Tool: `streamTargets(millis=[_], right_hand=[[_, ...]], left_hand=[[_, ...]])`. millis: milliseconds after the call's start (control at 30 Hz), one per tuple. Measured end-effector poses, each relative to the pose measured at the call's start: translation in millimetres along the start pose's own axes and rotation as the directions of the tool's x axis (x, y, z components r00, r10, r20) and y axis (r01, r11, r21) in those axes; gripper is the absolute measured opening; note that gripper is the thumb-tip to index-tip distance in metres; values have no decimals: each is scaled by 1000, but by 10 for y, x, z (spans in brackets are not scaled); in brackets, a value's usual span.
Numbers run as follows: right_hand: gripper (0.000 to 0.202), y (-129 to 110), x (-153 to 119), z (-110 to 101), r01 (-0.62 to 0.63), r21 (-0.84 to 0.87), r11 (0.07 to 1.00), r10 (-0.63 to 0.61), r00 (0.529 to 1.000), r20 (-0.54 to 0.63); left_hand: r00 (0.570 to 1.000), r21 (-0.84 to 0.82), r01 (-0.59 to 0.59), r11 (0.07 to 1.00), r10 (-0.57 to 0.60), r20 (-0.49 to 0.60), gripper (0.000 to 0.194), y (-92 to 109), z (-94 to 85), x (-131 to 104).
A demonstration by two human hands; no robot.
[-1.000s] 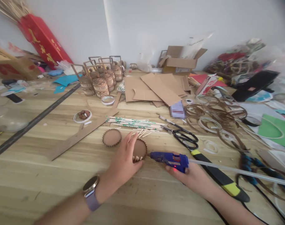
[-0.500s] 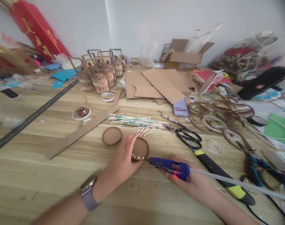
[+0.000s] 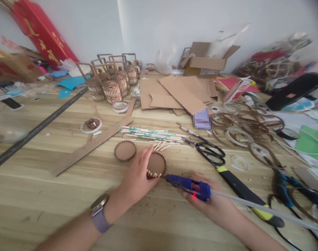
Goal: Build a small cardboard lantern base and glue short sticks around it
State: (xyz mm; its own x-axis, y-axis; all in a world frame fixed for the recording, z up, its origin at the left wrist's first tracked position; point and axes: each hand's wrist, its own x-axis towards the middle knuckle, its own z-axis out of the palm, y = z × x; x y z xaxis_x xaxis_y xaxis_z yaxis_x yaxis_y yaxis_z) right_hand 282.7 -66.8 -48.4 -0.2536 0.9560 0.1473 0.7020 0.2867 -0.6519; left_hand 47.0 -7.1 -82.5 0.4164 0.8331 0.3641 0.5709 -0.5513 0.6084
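My left hand point(image 3: 139, 174) curls round the left side of a small round cardboard tray point(image 3: 157, 164) with a dark notched rim. Several short pale sticks stand along the near edge of that tray, by my thumb. In my right hand point(image 3: 211, 198) is a blue hot glue gun point(image 3: 188, 184) with a red light lit and a long clear glue stick point(image 3: 242, 200) out of its back. Its nozzle points left and is at the tray's near rim. A second round tray point(image 3: 125, 151) lies to the left. Just behind my fingers lie loose short sticks point(image 3: 162, 145).
Paper-wrapped chopsticks point(image 3: 150, 134) and scissors point(image 3: 209, 150) lie behind the trays. A black-and-yellow handled tool point(image 3: 242, 188), pliers point(image 3: 284, 188) and brown hoops point(image 3: 263, 125) crowd the right. Small lidded baskets point(image 3: 111, 90) stand at the back left, beside cardboard sheets point(image 3: 171, 92).
The glue gun has shifted very slightly left, its tip still at the tray's near rim. My left hand keeps its hold on the tray.
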Motion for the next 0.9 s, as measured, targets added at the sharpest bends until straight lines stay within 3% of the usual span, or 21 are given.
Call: streamTargets(millis=[900], right_hand=[[20,-20,-12,7,14,-31,999,-13,999,30]], left_hand=[[1000,10,5,1000,-5,0,102,17,-5,5]])
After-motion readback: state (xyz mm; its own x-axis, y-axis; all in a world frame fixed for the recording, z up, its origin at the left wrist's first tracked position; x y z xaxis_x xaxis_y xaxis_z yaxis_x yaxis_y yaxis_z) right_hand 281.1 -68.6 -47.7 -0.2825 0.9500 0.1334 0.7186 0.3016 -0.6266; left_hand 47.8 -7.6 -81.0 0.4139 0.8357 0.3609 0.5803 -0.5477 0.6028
